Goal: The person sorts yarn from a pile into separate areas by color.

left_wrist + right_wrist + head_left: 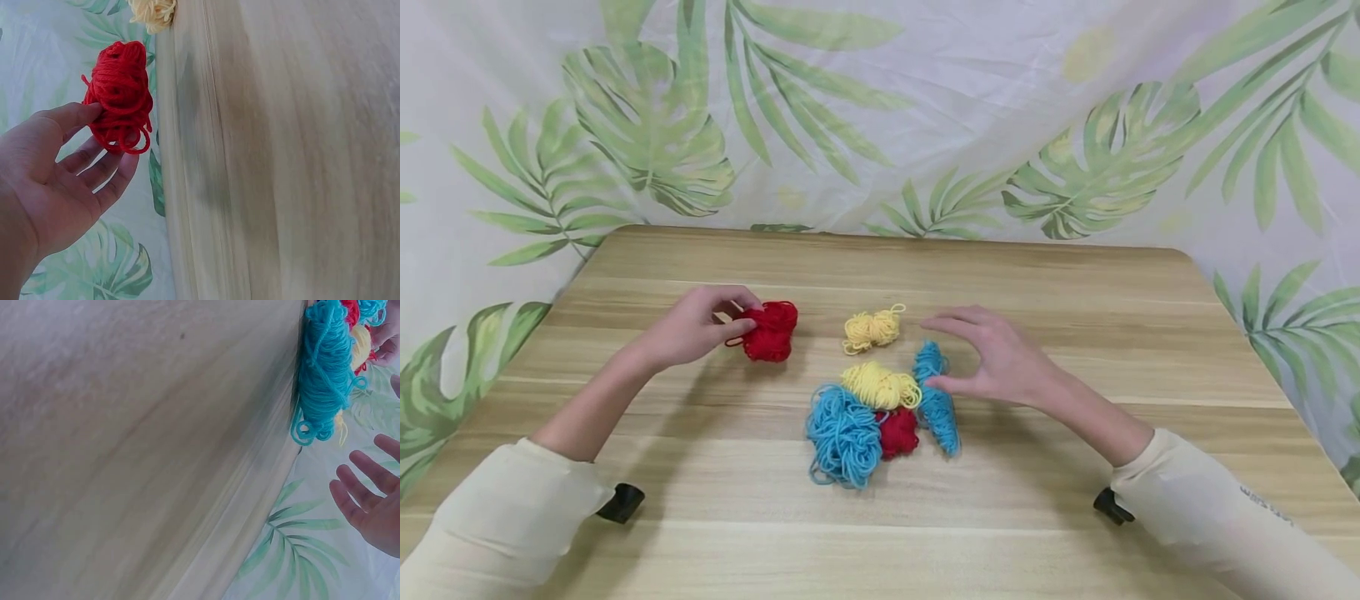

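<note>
My left hand (703, 325) pinches a red yarn bundle (772, 332) between thumb and fingers; the left wrist view shows this red bundle (119, 94) held at the fingertips. My right hand (1000, 354) has its fingers spread, thumb apart, close by a long blue yarn bundle (938, 408). In the right wrist view nothing is between the right fingers (365, 478), and the blue bundle (325, 372) lies beside them. Left of that bundle sit a larger yellow bundle (880, 386), a second red bundle (898, 433) and a loose, round blue bundle (844, 437), grouped close together.
A small yellow yarn bundle (872, 329) lies behind the group, between the two hands. Everything is on a wooden table (760, 533) with rounded back corners. A leaf-printed cloth (940, 100) hangs behind it.
</note>
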### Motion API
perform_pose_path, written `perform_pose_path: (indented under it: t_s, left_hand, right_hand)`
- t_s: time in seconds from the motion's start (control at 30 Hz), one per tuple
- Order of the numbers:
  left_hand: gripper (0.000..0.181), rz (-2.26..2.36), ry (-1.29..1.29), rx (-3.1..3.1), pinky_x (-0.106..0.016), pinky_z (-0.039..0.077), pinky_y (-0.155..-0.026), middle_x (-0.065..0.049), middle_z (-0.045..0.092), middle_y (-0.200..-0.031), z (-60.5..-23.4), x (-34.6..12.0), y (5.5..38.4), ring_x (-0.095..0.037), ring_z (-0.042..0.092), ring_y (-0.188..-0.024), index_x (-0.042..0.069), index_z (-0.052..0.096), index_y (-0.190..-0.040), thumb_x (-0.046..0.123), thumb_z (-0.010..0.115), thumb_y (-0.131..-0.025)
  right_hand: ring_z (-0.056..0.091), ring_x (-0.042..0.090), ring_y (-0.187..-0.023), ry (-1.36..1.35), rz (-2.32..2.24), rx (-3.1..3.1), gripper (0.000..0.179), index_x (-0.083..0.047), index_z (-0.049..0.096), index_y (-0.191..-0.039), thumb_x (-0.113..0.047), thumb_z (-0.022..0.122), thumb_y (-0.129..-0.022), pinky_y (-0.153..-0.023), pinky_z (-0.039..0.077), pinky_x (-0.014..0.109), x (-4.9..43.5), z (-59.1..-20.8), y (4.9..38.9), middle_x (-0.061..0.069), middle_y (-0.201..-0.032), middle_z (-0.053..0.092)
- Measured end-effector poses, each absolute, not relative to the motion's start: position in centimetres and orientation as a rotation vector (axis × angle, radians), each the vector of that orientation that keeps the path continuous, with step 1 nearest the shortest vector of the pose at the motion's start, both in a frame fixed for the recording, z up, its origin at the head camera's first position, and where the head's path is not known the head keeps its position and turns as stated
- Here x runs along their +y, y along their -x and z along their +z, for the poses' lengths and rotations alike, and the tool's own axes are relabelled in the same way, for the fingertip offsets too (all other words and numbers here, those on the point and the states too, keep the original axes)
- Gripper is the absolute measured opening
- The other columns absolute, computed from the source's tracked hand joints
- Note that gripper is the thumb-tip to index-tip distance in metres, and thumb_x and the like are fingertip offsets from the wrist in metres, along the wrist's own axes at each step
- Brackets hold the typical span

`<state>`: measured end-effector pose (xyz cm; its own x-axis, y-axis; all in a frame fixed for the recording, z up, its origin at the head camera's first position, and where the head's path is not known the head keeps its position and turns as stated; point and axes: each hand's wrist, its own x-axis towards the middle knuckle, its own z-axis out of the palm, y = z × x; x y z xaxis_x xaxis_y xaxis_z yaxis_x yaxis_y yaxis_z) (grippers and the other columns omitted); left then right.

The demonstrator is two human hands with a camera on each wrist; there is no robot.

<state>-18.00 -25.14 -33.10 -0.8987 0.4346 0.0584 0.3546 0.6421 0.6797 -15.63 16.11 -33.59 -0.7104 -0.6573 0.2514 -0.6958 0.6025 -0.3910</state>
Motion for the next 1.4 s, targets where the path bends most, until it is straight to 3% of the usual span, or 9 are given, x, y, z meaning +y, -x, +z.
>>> perform_pose_path:
  t_s: [0.4, 0.67, 1.0, 1.23, 1.4]
  left_hand:
    - [0.012, 1.131, -0.593, 2.741, -0.030, 0.057, -0.066, -0.019, 0.069, -0.109, -33.0, -26.0, 18.1, -0.034, 0.067, -0.096, -0.004, 0.069, -0.108, -0.005, 0.065, -0.097]
    - [0.013, 1.122, -0.523, 2.750, -0.030, 0.057, -0.066, -0.021, 0.069, -0.110, -33.2, -27.2, 18.5, -0.036, 0.067, -0.098, -0.004, 0.069, -0.111, -0.003, 0.065, -0.098]
    - [0.015, 1.143, -0.504, 2.781, -0.028, 0.057, -0.064, -0.023, 0.068, -0.110, -33.6, -28.9, 19.0, -0.034, 0.067, -0.097, -0.006, 0.068, -0.112, -0.004, 0.065, -0.097]
    - [0.016, 1.117, -0.483, 2.819, -0.028, 0.057, -0.063, -0.023, 0.068, -0.111, -33.9, -29.9, 19.1, -0.023, 0.066, -0.093, -0.007, 0.069, -0.113, -0.004, 0.065, -0.097]
    - [0.016, 1.113, -0.474, 2.827, -0.029, 0.057, -0.063, -0.023, 0.067, -0.109, -34.0, -30.5, 19.0, -0.029, 0.066, -0.095, -0.007, 0.068, -0.113, -0.004, 0.064, -0.098]
  right_hand:
    - [0.067, 0.025, -0.114, -1.296, 0.840, -2.744, 0.060, -0.009, 0.066, -0.139, -0.033, 0.083, -0.088, -0.098, 0.055, 0.048, 15.7, -33.4, 15.0, 0.010, -0.124, 0.071]
    - [0.065, 0.022, -0.087, -1.368, 0.910, -2.685, 0.052, -0.005, 0.069, -0.132, -0.025, 0.084, -0.087, -0.066, 0.056, 0.038, 15.3, -33.0, 14.8, 0.005, -0.100, 0.070]
    - [0.066, 0.013, -0.082, -1.422, 0.949, -2.723, 0.049, -0.003, 0.069, -0.130, -0.025, 0.084, -0.088, -0.064, 0.056, 0.036, 15.1, -32.9, 14.5, 0.002, -0.096, 0.073]
    - [0.067, 0.010, -0.084, -1.432, 0.990, -2.776, 0.043, -0.003, 0.071, -0.125, -0.024, 0.083, -0.089, -0.065, 0.056, 0.037, 14.9, -32.8, 14.2, 0.001, -0.098, 0.075]
    - [0.068, 0.008, -0.085, -1.442, 0.987, -2.843, 0.042, -0.006, 0.070, -0.125, -0.025, 0.082, -0.090, -0.066, 0.055, 0.032, 14.6, -32.6, 13.8, 0.000, -0.101, 0.076]
